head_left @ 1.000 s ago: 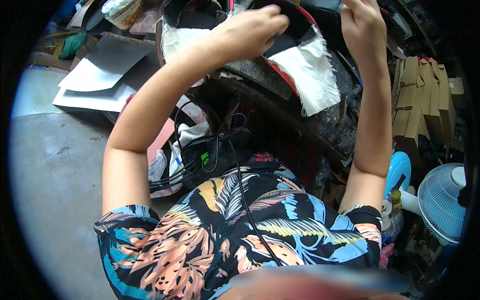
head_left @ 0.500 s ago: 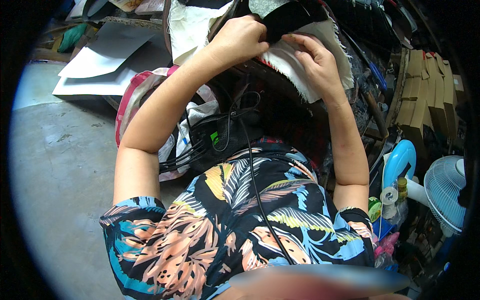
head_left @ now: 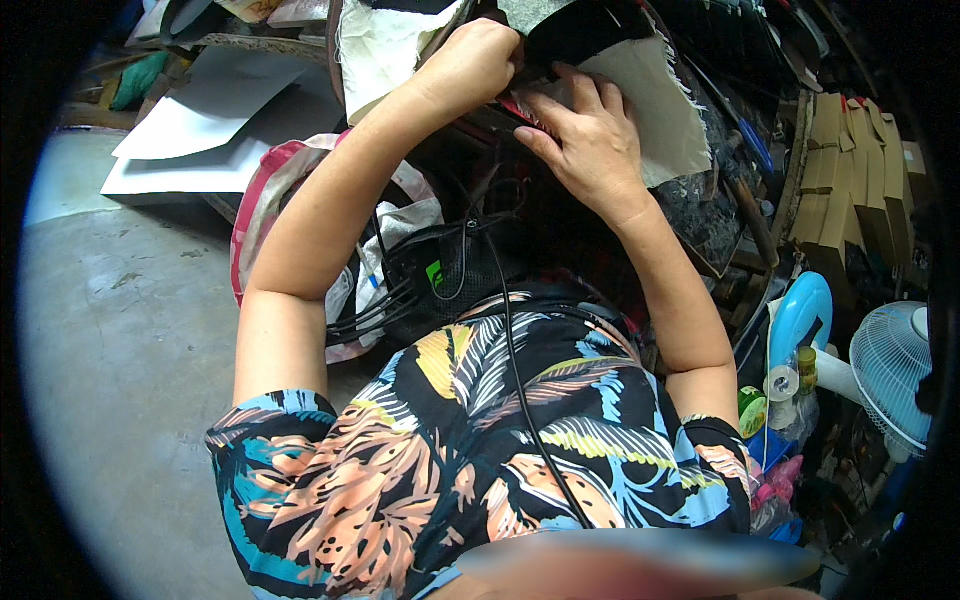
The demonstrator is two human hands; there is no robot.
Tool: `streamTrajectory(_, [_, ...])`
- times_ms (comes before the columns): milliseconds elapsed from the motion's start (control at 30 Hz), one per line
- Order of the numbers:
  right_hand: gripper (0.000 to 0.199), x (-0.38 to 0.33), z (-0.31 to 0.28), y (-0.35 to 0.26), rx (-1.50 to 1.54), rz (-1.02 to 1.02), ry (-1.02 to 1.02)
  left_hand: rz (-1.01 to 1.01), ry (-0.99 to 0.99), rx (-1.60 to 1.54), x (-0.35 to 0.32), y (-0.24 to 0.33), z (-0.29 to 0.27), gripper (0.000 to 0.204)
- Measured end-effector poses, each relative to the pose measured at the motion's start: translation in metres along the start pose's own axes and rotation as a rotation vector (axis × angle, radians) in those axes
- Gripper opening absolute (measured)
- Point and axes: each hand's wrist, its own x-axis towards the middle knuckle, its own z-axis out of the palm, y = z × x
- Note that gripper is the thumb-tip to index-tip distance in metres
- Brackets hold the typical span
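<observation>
Cloth (head_left: 672, 115) slants lengthwise down-right beside spread right hand (head_left: 597, 148); left hand (head_left: 482, 62) curled, grip unclear.

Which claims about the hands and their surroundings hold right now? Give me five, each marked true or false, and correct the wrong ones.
1. The frayed white cloth extends to the right of the right hand. True.
2. The left hand is spread flat. False: the left hand is curled.
3. The fan is at the picture's left. False: the fan is at the right.
4. White sheets lie at the upper left. True.
5. A black cable crosses the patterned shirt. True.
</observation>
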Motion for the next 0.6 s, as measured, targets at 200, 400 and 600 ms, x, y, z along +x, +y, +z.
streamTrajectory(200, [0.037, 0.008, -0.009, 0.016, 0.323, -0.029, -0.071, 0.075, 0.072, -0.057, -0.005, -0.003, 0.002, 0.024])
streamTrajectory(400, [0.042, 0.013, -0.002, -0.005, -0.001, 0.052, -0.056, 0.073, 0.107, -0.06, -0.012, -0.002, 0.0, 0.025])
streamTrajectory(600, [0.042, 0.011, -0.004, -0.002, 0.121, -0.037, 0.019, 0.097, 0.121, -0.051, -0.011, -0.003, -0.001, 0.027])
